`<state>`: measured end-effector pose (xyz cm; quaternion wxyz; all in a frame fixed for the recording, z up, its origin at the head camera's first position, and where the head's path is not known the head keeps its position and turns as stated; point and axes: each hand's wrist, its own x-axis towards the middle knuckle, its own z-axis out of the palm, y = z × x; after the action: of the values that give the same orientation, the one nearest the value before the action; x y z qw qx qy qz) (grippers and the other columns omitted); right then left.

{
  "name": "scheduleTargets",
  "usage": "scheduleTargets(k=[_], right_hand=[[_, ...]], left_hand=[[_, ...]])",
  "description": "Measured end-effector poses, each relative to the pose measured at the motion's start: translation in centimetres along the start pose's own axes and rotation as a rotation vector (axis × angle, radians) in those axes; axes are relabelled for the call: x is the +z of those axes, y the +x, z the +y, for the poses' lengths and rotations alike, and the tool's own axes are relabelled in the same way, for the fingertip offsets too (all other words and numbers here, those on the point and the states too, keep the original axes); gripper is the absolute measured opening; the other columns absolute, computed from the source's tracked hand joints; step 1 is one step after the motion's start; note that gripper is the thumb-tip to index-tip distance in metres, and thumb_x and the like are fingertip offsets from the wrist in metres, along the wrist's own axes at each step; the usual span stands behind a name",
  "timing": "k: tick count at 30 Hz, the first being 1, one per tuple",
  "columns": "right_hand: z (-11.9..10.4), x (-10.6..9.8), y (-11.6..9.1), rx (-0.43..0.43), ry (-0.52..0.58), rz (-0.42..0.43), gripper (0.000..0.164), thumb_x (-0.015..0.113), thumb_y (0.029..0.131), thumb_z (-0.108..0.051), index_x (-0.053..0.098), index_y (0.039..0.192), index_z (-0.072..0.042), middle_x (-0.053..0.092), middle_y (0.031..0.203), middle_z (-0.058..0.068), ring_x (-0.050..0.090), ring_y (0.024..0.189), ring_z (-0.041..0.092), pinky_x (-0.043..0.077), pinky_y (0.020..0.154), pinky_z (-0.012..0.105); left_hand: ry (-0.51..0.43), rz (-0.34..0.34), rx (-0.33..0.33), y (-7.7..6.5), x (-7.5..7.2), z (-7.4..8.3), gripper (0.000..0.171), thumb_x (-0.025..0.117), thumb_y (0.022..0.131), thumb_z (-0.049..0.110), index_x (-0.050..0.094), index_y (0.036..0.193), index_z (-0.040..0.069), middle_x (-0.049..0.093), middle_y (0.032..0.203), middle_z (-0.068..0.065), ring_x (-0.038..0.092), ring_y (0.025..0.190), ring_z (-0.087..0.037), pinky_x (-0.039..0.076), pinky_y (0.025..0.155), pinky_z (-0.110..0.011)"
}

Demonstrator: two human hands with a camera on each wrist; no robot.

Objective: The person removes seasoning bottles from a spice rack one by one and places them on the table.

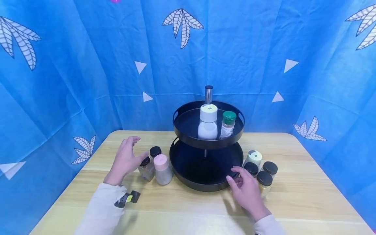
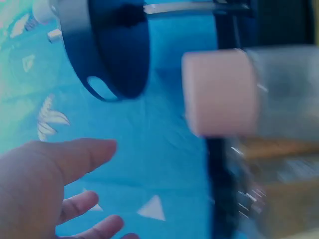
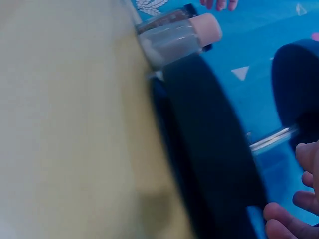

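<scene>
A black two-tier round tray (image 1: 202, 187) stands on the table. Its upper tier (image 1: 188, 138) bears a white bottle with a white cap (image 1: 208, 125) and a small green-capped shaker (image 1: 227, 125). My left hand (image 1: 126, 160), fingers spread and holding nothing, hovers beside a black-capped jar (image 1: 147, 171). Another black-capped jar (image 1: 155, 151) and a pink-capped jar (image 1: 163, 171) stand close by; the left wrist view shows the pink cap (image 2: 219, 93) near that hand. My right hand (image 1: 246, 191) is at the lower tier's right rim, fingers loosely bent; whether they touch the rim I cannot tell.
Several jars stand right of the tray: a pale-capped one (image 1: 254, 157) and black-capped ones (image 1: 264, 181), partly behind my right hand. A metal post (image 1: 208, 94) rises through the tiers. Blue patterned cloth (image 1: 246, 49) hangs around the wooden table (image 1: 182, 209).
</scene>
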<state>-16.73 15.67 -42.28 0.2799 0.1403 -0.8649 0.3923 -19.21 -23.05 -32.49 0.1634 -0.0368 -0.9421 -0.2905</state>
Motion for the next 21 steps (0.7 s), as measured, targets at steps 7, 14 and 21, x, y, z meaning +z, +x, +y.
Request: scheduleTargets(k=[7, 14, 21], right_hand=[[-2.0, -2.4, 3.2, -0.046, -0.005, 0.051, 0.029, 0.073, 0.081, -0.011, 0.063, 0.108, -0.005, 0.068, 0.101, 0.013, 0.063, 0.066, 0.015, 0.059, 0.057, 0.037], [-3.6, -4.9, 6.8, -0.168, 0.024, 0.168, 0.033, 0.072, 0.080, -0.007, 0.061, 0.110, 0.000, 0.066, 0.101, 0.016, 0.067, 0.068, 0.024, 0.060, 0.055, 0.036], [-4.0, -6.3, 10.3, -0.282, 0.021, 0.122, 0.045, 0.073, 0.077, -0.007, 0.056, 0.118, 0.002, 0.057, 0.124, 0.021, 0.067, 0.075, 0.027, 0.061, 0.060, 0.033]], left_hand=[[-0.033, 0.113, 0.150, 0.6, -0.4, 4.7, 0.053, 0.070, 0.085, 0.030, 0.051, 0.126, 0.001, 0.052, 0.126, -0.022, 0.049, 0.110, -0.038, 0.048, 0.089, -0.056], [-0.088, 0.142, 0.333, 1.1, 0.1, 9.5, 0.049, 0.073, 0.083, 0.030, 0.057, 0.120, 0.003, 0.057, 0.123, -0.017, 0.051, 0.112, -0.032, 0.048, 0.095, -0.052], [-0.113, 0.122, 0.437, 1.8, 1.4, 13.6, 0.050, 0.073, 0.082, 0.032, 0.056, 0.121, 0.006, 0.058, 0.123, -0.012, 0.051, 0.116, -0.025, 0.048, 0.099, -0.047]])
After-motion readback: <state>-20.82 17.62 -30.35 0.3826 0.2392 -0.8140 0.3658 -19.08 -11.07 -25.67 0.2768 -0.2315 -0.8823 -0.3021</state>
